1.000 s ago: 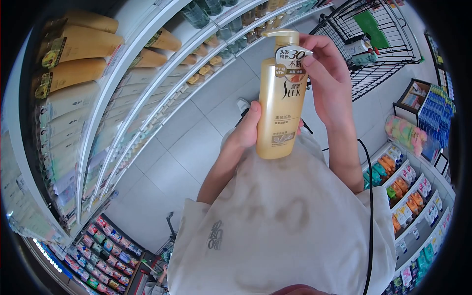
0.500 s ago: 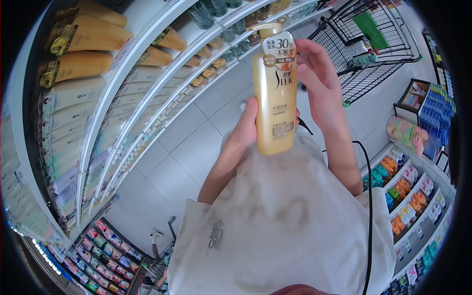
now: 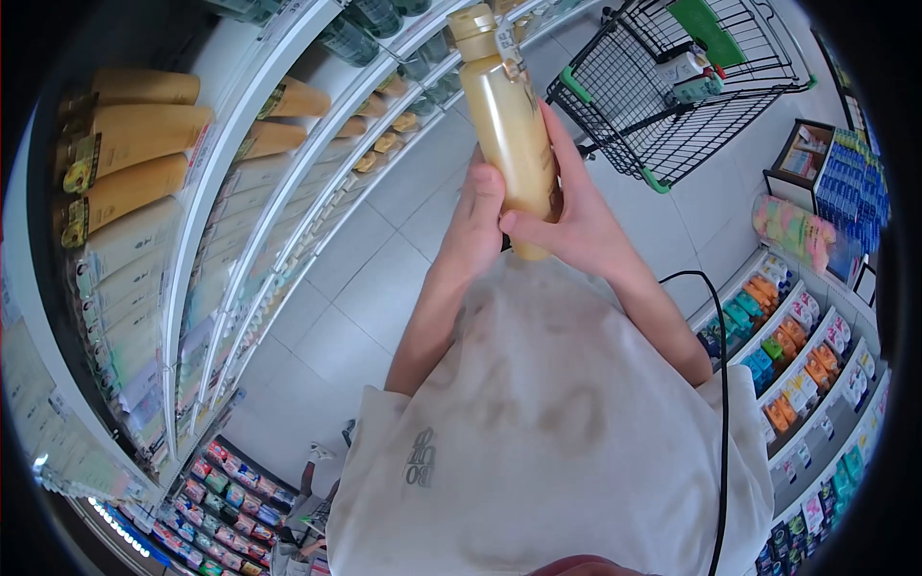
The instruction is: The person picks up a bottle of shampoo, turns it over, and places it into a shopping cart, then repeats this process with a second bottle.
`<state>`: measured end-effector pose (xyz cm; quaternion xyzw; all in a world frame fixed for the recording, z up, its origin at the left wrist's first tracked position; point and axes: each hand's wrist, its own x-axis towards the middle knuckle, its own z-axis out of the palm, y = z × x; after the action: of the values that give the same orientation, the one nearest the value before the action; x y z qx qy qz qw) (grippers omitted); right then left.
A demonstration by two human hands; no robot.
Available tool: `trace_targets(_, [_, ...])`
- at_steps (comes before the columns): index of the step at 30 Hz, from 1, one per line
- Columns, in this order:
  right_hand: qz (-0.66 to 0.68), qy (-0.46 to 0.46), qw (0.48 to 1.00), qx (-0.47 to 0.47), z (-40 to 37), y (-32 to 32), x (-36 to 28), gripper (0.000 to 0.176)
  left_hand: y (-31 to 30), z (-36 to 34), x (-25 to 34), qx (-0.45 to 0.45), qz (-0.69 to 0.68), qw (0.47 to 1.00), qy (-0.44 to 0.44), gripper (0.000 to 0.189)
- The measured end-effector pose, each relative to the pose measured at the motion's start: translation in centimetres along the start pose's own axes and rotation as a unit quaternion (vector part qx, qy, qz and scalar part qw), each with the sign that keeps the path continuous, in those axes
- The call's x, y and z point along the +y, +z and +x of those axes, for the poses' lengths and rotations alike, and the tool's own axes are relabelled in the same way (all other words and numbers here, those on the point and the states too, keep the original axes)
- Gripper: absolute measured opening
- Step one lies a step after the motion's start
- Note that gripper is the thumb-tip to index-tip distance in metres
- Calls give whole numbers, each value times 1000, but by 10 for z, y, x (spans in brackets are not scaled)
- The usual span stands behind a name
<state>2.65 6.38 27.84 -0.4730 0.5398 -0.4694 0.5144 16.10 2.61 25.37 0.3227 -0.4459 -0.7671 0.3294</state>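
A gold shampoo bottle [image 3: 509, 134] with a pump top is held up in front of my chest, tilted a little to the left. Its side faces me, so most of the front label is turned away. A tag [image 3: 512, 48] hangs at its neck, seen nearly edge-on. My left hand [image 3: 473, 216] grips the lower left side, thumb along the bottle. On the lower right side, my right hand [image 3: 574, 211] is wrapped round it, with its thumb across the front near the base. The fingers behind the bottle are hidden.
Shelves on the left carry yellow-orange tubes [image 3: 144, 134] and rows of pale bottles. A black wire shopping cart [image 3: 663, 115] with green trim stands ahead to the right, with bottles inside. Lower right are shelves of colourful packs [image 3: 783, 413]. A black cable [image 3: 722, 403] runs down my right side.
The bottle has been turned, so its front label no longer faces me, and it leans left. My right hand has moved down from the tag to the lower body. The view has shifted slightly.
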Motion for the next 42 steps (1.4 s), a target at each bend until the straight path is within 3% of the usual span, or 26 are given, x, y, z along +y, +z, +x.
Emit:
trace_targets(4, [67,-4,998,-4,12,-15,-5,98,6,16,4,-14,72,997,36,85])
trace_targets(6, [152,74,985,-23,16,-30,-9,97,14,23,13,-7,96,994,51,86])
trace_targets(8, [158,77,984,-35,19,-43,-4,97,17,27,19,-1,119,991,68,88])
trace_targets(11, [287,84,951,-79,23,-55,1,91,17,28,27,-44,170,983,58,81])
trace_targets(12, [287,85,951,-82,25,-57,2,91,21,27,29,-18,214,973,84,84])
trace_targets(14, [435,95,883,-149,30,-66,6,88,26,26,34,11,257,960,110,87])
trace_targets(16, [423,106,883,-173,30,-71,20,90,30,25,40,28,363,921,136,91])
trace_targets(17, [461,101,859,-197,30,-71,22,91,32,23,42,32,363,921,136,91])
trace_targets(19, [498,96,833,-223,31,-67,25,93,35,19,46,74,467,863,180,95])
trace_targets(21, [557,93,790,-238,30,-59,24,95,38,13,49,89,459,868,165,94])
trace_targets(26, [554,94,781,-272,31,-41,14,99,42,-1,57,152,393,897,133,93])
trace_targets(28, [552,92,786,-263,30,-29,12,101,37,-8,60,183,476,837,198,98])
trace_targets(31, [559,72,786,-255,29,-12,17,100,26,-17,63,203,494,816,220,105])
trace_targets(33, [602,33,726,-331,29,-2,26,95,21,-22,64,199,484,822,227,106])
trace_targets(34, [602,32,725,-334,26,2,28,95,19,-26,65,194,473,828,231,107])
trace_targets(37, [594,44,718,-359,19,14,28,90,14,-36,71,191,465,835,223,105])
trace_targets(40, [623,66,678,-384,7,26,20,87,5,-42,75,187,447,836,256,103])
trace_targets(42, [627,130,666,-383,-3,32,22,85,-3,-46,78,196,451,830,264,100])
